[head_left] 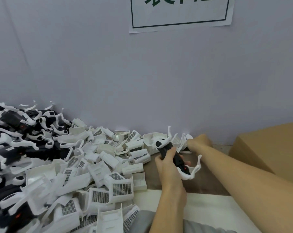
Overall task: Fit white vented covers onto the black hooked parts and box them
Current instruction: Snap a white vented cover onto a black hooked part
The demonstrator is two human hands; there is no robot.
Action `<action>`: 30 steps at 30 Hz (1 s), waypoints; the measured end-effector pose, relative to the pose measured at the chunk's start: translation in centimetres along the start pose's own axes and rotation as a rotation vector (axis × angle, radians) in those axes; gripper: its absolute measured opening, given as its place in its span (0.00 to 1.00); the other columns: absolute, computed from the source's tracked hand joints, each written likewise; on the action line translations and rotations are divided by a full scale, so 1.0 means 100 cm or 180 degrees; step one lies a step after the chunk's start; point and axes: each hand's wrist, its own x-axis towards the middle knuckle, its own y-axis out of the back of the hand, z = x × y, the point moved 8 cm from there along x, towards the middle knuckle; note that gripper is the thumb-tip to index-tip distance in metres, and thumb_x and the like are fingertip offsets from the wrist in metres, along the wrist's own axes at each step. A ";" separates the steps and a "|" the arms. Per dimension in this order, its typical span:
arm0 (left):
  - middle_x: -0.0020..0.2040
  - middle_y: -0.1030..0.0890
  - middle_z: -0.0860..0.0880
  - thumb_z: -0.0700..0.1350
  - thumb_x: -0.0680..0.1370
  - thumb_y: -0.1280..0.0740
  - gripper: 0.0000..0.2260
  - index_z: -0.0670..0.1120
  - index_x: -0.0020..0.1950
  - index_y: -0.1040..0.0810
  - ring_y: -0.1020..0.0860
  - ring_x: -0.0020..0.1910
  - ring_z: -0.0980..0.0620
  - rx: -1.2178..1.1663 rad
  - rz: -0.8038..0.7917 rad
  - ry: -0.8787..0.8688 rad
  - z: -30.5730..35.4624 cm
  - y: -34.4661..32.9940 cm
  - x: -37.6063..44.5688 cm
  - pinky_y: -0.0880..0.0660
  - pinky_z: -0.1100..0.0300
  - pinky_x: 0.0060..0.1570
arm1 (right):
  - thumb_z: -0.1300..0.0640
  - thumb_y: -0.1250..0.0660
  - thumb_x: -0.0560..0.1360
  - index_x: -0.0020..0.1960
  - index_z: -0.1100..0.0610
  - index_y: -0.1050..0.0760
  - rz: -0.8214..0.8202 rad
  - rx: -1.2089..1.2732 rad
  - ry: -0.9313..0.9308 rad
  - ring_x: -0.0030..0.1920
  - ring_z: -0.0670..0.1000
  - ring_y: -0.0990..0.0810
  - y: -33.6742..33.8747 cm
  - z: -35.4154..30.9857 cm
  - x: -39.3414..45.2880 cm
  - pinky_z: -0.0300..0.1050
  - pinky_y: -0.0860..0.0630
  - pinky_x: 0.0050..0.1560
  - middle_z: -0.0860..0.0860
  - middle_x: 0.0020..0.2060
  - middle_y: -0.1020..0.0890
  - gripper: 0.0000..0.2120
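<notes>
My left hand point(166, 161) grips one black hooked part point(172, 154) above the surface point(208, 185), fingers curled round its body. My right hand point(195, 142) reaches into the far end of the pile of white vented covers point(118, 187); whether it grasps anything I cannot tell. More hooked parts point(12, 121) lie heaped at far left. The cardboard box point(267, 148) stands at right.

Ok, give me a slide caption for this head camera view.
Left hand grips a black hooked part while right hand reaches into white vented covers.
</notes>
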 end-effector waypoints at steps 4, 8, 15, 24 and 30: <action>0.34 0.23 0.43 0.44 0.79 0.35 0.13 0.39 0.60 0.25 0.26 0.29 0.47 -0.0150 0.0068 -0.0049 0.000 0.002 0.002 0.29 0.58 0.33 | 0.51 0.37 0.78 0.46 0.58 0.30 0.0460 0.0385 0.0122 0.50 0.59 0.30 0.020 0.002 -0.007 0.46 0.35 0.40 0.61 0.53 0.23 0.10; 0.40 0.18 0.44 0.42 0.79 0.33 0.10 0.38 0.57 0.21 0.21 0.35 0.48 0.0144 -0.0092 -0.0141 0.002 -0.001 0.001 0.25 0.55 0.40 | 0.50 0.36 0.77 0.40 0.56 0.32 0.0290 0.1331 0.0370 0.42 0.58 0.23 0.048 0.004 -0.032 0.47 0.28 0.38 0.56 0.43 0.22 0.12; 0.43 0.13 0.52 0.47 0.70 0.21 0.11 0.47 0.50 0.17 0.16 0.43 0.56 0.1264 0.0020 -0.0990 0.021 -0.001 -0.013 0.22 0.64 0.42 | 0.58 0.30 0.73 0.59 0.49 0.32 0.0176 0.1417 0.0974 0.37 0.47 0.20 0.080 0.031 -0.104 0.41 0.28 0.33 0.48 0.43 0.21 0.18; 0.50 0.16 0.53 0.49 0.79 0.30 0.07 0.53 0.57 0.21 0.18 0.49 0.59 0.1680 -0.0180 -0.1456 0.030 -0.015 -0.023 0.24 0.66 0.45 | 0.49 0.32 0.73 0.72 0.43 0.42 -0.0391 -0.0415 0.1993 0.47 0.47 0.22 0.068 0.008 -0.128 0.48 0.22 0.50 0.45 0.47 0.21 0.30; 0.55 0.15 0.56 0.47 0.84 0.39 0.10 0.55 0.63 0.23 0.18 0.56 0.60 0.2101 -0.0904 -0.1343 0.012 -0.035 -0.030 0.24 0.69 0.48 | 0.42 0.30 0.69 0.73 0.41 0.44 -0.0731 -0.0390 0.2097 0.45 0.44 0.21 0.072 -0.002 -0.123 0.43 0.22 0.46 0.42 0.46 0.21 0.37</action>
